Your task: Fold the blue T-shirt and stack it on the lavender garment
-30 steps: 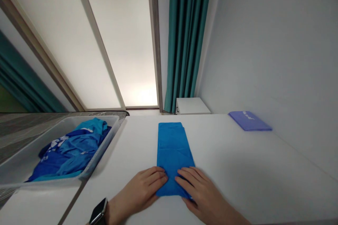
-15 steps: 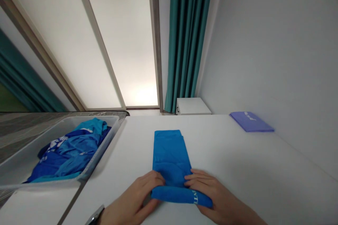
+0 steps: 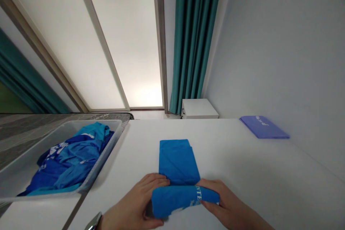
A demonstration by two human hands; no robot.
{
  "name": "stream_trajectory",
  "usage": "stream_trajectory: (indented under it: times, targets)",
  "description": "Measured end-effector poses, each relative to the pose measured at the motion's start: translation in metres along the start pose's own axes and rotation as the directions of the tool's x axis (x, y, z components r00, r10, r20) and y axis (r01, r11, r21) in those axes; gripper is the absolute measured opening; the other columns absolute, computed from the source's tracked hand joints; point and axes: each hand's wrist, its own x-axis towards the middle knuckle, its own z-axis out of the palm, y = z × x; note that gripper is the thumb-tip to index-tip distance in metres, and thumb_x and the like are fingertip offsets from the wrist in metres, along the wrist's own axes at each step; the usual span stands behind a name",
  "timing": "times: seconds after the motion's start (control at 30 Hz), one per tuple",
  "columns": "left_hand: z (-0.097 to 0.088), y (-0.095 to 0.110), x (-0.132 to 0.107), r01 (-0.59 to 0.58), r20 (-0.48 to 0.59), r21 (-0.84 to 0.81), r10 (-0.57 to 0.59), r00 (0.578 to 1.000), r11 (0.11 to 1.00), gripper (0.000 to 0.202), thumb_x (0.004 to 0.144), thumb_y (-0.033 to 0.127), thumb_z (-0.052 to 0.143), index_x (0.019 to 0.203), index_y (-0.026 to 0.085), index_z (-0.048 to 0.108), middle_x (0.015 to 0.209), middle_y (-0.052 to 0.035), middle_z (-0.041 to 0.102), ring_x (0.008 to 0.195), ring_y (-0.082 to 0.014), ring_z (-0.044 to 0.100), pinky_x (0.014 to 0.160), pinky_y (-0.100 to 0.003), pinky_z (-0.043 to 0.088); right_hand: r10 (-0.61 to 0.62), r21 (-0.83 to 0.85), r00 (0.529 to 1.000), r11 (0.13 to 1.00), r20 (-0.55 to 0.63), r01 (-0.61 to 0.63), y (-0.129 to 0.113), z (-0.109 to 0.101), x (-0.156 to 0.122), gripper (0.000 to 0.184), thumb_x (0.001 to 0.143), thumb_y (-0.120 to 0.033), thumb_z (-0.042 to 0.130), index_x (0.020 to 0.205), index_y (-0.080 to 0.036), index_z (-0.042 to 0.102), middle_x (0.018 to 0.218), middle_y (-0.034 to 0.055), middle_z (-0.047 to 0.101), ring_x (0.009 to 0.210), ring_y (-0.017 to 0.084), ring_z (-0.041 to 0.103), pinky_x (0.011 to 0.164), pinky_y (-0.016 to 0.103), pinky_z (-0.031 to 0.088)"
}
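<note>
A bright blue garment lies folded into a long strip on the white table in front of me. Its near end is lifted and turned over towards the far end, showing white letters. My left hand grips the left side of that raised fold, fingers curled round it. My right hand grips the right side the same way. A watch sits on my left wrist.
A clear plastic bin with several crumpled blue garments stands at the left. A folded purple cloth lies at the far right by the wall. A small white cabinet and teal curtains are behind the table.
Both hands went from pressing flat on the garment's near end to gripping it and folding it up and away from me. The visible strip has grown shorter.
</note>
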Motion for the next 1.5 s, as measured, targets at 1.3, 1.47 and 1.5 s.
stream_trajectory:
  times: [1.3,1.47,1.5]
  targets:
    - [-0.015,-0.042,0.054,0.663,-0.064,-0.148,-0.676,0.734,0.734,0.048,0.096,0.04,0.033,0.138,0.019,0.045,0.075,-0.0016,0.07,0.074,-0.0216,0.064,0.069,-0.031,0.041,0.359,-0.122,0.92,0.918,-0.156,-0.379,0.072,-0.026,0.148,0.015,0.093,-0.029,0.044,0.093,-0.022,0.057,0.082,0.0012,0.069,0.073,0.017,0.064,0.066,0.026,0.044]
    - [-0.036,-0.074,0.082,0.646,-0.093,-0.093,-0.652,0.752,0.758,0.046,0.097,0.046,0.033,0.12,0.018,0.062,0.081,-0.0043,0.073,0.079,-0.0221,0.067,0.073,-0.031,0.044,0.273,-0.304,0.925,0.886,-0.266,-0.349,0.064,-0.023,0.15,0.021,0.096,-0.032,0.041,0.094,-0.021,0.059,0.095,0.0043,0.069,0.087,0.019,0.063,0.074,0.027,0.042]
    - [-0.036,-0.076,0.088,0.636,-0.085,-0.077,-0.64,0.763,0.768,0.046,0.097,0.048,0.035,0.118,0.019,0.063,0.086,-0.0053,0.074,0.083,-0.0227,0.068,0.075,-0.031,0.045,0.256,-0.348,0.924,0.87,-0.285,-0.348,0.062,-0.022,0.151,0.021,0.097,-0.033,0.041,0.094,-0.022,0.059,0.098,0.0047,0.069,0.09,0.019,0.063,0.074,0.028,0.041]
